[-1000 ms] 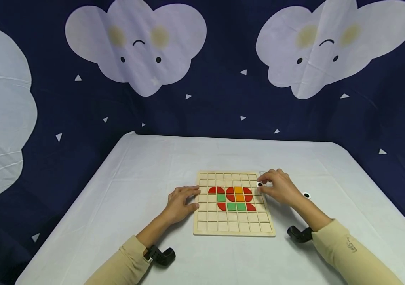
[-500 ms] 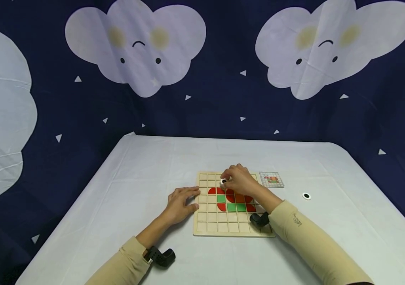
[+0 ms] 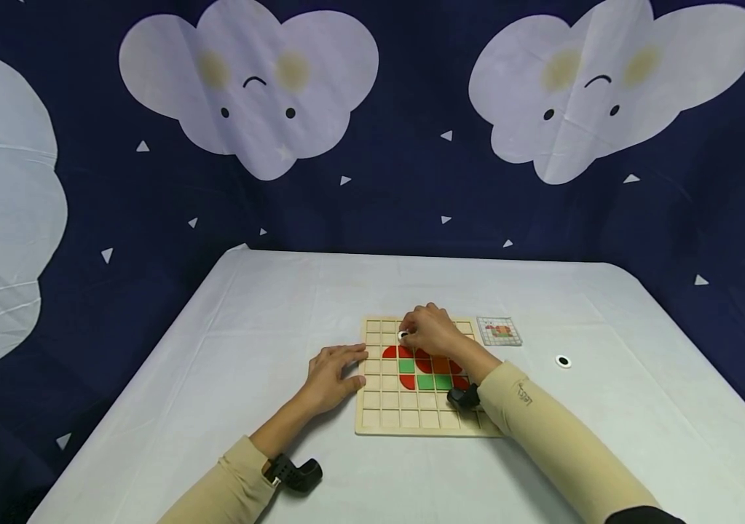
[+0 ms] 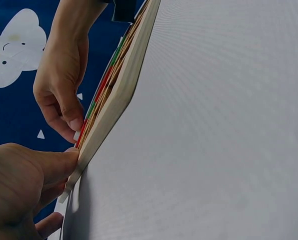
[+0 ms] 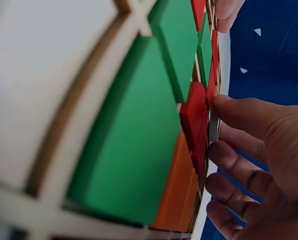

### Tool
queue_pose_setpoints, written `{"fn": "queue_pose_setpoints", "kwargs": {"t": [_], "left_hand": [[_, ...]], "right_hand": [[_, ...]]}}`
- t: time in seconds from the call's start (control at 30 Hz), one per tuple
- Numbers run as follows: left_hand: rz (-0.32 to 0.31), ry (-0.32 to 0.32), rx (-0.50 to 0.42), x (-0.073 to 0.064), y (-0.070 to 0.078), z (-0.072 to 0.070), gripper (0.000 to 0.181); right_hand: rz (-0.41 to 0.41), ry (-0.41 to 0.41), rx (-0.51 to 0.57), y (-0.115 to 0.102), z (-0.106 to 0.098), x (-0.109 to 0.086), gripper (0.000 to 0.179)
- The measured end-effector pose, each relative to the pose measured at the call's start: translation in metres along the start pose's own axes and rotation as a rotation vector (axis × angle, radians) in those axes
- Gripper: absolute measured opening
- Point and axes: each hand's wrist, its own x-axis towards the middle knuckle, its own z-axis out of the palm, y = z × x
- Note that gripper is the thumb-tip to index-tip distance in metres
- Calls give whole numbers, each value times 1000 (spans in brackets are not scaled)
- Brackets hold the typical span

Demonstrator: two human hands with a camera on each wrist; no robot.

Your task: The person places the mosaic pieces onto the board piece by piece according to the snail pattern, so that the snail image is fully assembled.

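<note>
A wooden grid board (image 3: 381, 418) lies on the table, with red (image 3: 407, 381), green (image 3: 424, 382) and orange tiles set in its middle cells. Over its upper part, my right hand (image 3: 434, 331) pinches a round white eye piece (image 3: 403, 335) with a black dot, just above the red tiles. The right wrist view shows that eye piece (image 5: 215, 129) on edge between thumb and fingers, right at the board's surface. My left hand (image 3: 329, 378) rests at the board's left edge, thumb and fingertips touching the rim. My right forearm hides some tiles on the right.
A small pattern card (image 3: 499, 331) with a coloured picture lies beyond the board's upper right corner. A second white eye piece (image 3: 563, 362) sits farther right on the white tabletop (image 3: 267, 313). Behind stands a dark blue cloth (image 3: 411, 204) with clouds.
My right hand has carried the eye piece leftward from the board's right edge to above the upper-left red tiles, uncovering the pattern card. My left hand has stayed put.
</note>
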Motion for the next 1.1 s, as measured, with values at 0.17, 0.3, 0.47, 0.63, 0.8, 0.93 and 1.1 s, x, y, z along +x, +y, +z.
{"fn": "queue_pose_setpoints", "kwargs": {"t": [0.17,0.3,0.47,0.63,0.8,0.93,1.1], "left_hand": [[2,-5,-5,0,0,0,41],[1,-7,-7,0,1,-1,42],[-4,0,-3,0,1,-2,42],[-5,-4,-5,0,2,-3,42],[-7,1,-7,0,2,-2,42],[-8,0,-7,0,1,-1,42],[-10,0,-8,0,0,0,42]], "right_hand": [[-13,9,31,5,-4,-6,22],[9,28,101,18,-18,-19,28],[70,77,126,48,-39,-45,31],[147,128,99,86,-56,-79,30],[218,140,61,120,-65,-112,33],[272,144,35,141,-68,-134,36],[309,154,8,157,-70,-155,37]]}}
